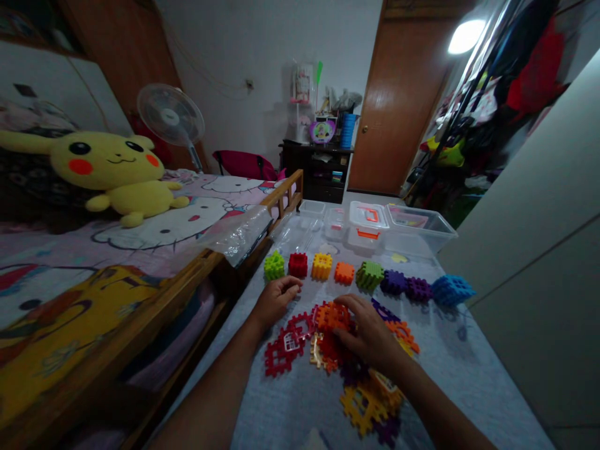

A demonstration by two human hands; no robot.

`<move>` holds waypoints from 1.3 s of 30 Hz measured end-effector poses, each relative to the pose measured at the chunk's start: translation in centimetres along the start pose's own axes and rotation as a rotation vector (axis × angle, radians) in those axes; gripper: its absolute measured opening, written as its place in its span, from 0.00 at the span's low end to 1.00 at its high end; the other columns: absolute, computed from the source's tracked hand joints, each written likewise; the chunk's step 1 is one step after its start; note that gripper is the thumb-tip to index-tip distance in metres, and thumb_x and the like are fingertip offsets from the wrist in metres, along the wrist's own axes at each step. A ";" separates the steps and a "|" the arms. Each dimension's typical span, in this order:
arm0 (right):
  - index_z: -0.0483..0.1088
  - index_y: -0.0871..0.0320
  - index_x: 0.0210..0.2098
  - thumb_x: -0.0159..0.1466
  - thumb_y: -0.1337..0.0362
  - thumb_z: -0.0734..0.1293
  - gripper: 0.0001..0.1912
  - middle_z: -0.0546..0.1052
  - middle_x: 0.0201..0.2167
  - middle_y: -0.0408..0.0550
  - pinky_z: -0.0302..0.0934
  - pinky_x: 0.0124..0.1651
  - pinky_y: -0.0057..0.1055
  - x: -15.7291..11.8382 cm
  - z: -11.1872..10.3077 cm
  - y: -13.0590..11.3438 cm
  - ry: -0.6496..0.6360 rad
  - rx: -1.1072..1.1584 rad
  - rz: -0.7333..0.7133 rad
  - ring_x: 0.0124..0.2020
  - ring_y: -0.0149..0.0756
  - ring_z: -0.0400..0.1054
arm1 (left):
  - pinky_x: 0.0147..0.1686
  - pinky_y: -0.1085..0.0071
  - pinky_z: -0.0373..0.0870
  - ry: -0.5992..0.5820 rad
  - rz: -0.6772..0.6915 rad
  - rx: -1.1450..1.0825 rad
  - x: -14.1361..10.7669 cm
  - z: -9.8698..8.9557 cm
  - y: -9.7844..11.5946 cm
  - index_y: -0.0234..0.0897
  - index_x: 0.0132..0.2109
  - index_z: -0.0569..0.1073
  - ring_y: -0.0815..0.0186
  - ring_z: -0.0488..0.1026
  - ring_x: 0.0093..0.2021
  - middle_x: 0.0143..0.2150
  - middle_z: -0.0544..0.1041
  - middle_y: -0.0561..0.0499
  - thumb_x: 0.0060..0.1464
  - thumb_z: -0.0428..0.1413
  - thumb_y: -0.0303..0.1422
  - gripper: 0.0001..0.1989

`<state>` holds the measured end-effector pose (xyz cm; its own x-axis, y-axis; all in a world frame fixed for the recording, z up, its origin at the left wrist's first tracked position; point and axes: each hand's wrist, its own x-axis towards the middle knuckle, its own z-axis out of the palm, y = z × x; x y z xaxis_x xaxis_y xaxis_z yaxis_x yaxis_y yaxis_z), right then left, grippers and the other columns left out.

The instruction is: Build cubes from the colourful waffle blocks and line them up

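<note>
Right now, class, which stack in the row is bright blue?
The rightmost stack, beside a purple one; the rest are green, red, yellow, orange or purple.

A yellow plush toy (122,172) sits at nine o'clock, a fan (169,117) at ten, hanging clothes (538,78) at two.

Toothed plastic building pieces are shown, sorted and loose. Eight neat stacks are lined up in a row, left to right: lime green (274,265), red (298,267), yellow (322,267), orange (344,273), green (370,276), two purple (394,282), and blue (452,290), tilted sideways. Nearer, a loose pile is spread: a latticed orange piece (333,315) is held above it, red window-like pieces (278,360) are overlapped at left, and a yellow piece (363,403) is laid flat at the near edge.
</note>
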<state>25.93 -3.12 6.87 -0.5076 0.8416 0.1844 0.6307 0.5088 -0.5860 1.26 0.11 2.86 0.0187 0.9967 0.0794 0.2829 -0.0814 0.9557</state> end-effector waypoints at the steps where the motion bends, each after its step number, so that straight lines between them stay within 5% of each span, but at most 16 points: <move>1: 0.65 0.58 0.51 0.58 0.66 0.66 0.21 0.71 0.52 0.54 0.56 0.59 0.44 0.5 0.0 -0.4 -0.023 -0.024 -0.009 0.55 0.45 0.63 | 0.36 0.69 0.70 0.002 -0.007 0.004 0.0 0.0 -0.1 0.34 0.38 0.75 0.65 0.73 0.33 0.33 0.77 0.50 0.52 0.54 0.38 0.12; 6: 0.67 0.61 0.50 0.56 0.64 0.69 0.22 0.73 0.48 0.56 0.58 0.54 0.43 2.3 0.5 -1.0 -0.151 -0.115 -0.010 0.51 0.47 0.65 | 0.35 0.70 0.68 0.001 -0.001 0.042 0.0 0.5 -0.2 0.34 0.37 0.75 0.65 0.72 0.34 0.32 0.76 0.51 0.49 0.56 0.36 0.11; 15: 0.64 0.59 0.53 0.54 0.68 0.67 0.26 0.69 0.48 0.54 0.58 0.55 0.40 2.0 1.6 -0.5 -0.146 -0.110 -0.016 0.51 0.45 0.63 | 0.35 0.70 0.68 -0.017 -0.005 0.044 0.1 0.6 -0.7 0.34 0.38 0.75 0.65 0.72 0.33 0.31 0.75 0.51 0.49 0.57 0.37 0.12; 22: 0.59 0.61 0.58 0.58 0.68 0.63 0.29 0.67 0.51 0.58 0.57 0.54 0.43 5.3 -1.7 1.9 0.071 -0.217 -0.050 0.53 0.46 0.62 | 0.33 0.71 0.66 -0.017 0.011 0.096 0.3 0.7 -1.2 0.35 0.38 0.75 0.65 0.71 0.32 0.30 0.74 0.52 0.50 0.56 0.38 0.12; 29: 0.62 0.57 0.57 0.54 0.65 0.67 0.31 0.70 0.54 0.56 0.41 0.58 0.49 10.7 -3.5 5.4 -0.007 -0.507 0.131 0.57 0.51 0.58 | 0.33 0.71 0.66 0.004 0.000 0.080 0.3 0.7 -0.9 0.34 0.37 0.75 0.65 0.70 0.31 0.29 0.75 0.52 0.49 0.56 0.36 0.11; 39: 0.64 0.56 0.56 0.51 0.56 0.70 0.34 0.74 0.51 0.55 0.43 0.56 0.47 11.6 -2.7 6.3 -0.079 -0.536 0.151 0.56 0.53 0.58 | 0.33 0.71 0.66 0.007 -0.005 0.096 0.3 0.6 -0.9 0.35 0.37 0.76 0.65 0.71 0.31 0.29 0.75 0.52 0.48 0.56 0.36 0.11</move>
<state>25.57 10.37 7.42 -0.4180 0.9066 0.0581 0.8994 0.4220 -0.1142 1.64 0.46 1.88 0.0101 0.9970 0.0770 0.3735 -0.0752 0.9246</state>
